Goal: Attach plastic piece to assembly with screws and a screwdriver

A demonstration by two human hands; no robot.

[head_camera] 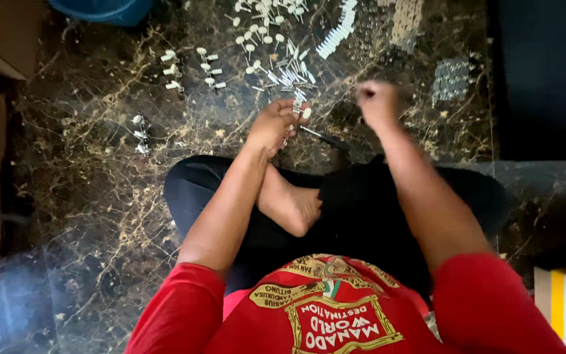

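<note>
Sitting cross-legged on the dark veined marble floor (99, 216), the person looks mid-assembly. The left hand (275, 124) pinches a small metal-and-white part (298, 107) near the floor's far edge, beside a slim dark tool (322, 137). The right hand (378, 101) is clenched, blurred; its contents I cannot tell. Next needs precise alignment. Loose white pegs (257, 33) lie scattered beyond.

We count two hands, the left hand (275, 124) and right hand (377, 101), one bare foot (291, 204), one blue tub (103, 9), three shiny metal pieces (141, 134), and small white parts (266, 33) too many to count.
</note>
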